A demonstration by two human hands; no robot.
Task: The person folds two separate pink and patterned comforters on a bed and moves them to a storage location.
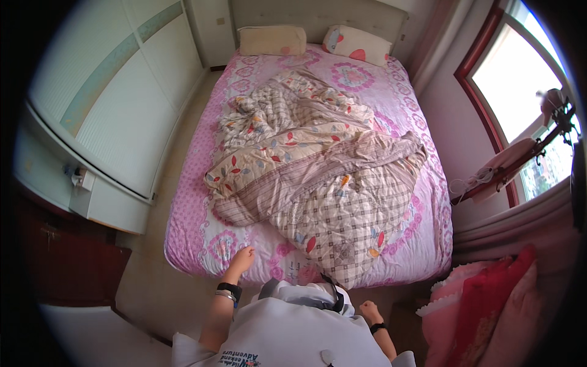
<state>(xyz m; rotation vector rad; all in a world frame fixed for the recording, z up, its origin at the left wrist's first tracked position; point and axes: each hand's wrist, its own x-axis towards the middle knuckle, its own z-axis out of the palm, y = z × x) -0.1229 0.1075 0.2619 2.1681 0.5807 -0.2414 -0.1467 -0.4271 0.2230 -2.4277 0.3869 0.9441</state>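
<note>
A rumpled quilt [321, 160] with leaf, striped and checked patterns lies bunched over the middle of the bed, one corner reaching the foot edge. Under it is a pink floral bedsheet [195, 197]. My left hand [243, 260], loosely curled, is over the sheet near the foot of the bed, left of the quilt; nothing shows in it. My right hand [370, 312] is beside my body just short of the bed's foot edge, fingers curled, and no object shows in it. At the headboard lie a beige pillow [270, 40] and a pillow with red prints [355, 46].
A padded headboard [321, 16] closes the far end. Along the left stands a sliding-door wardrobe [124, 105], with a strip of tiled floor [169, 183] beside the bed. At right are a window [513, 78], a rack with hooks [513, 174] and a pile of pink and red bedding [477, 303].
</note>
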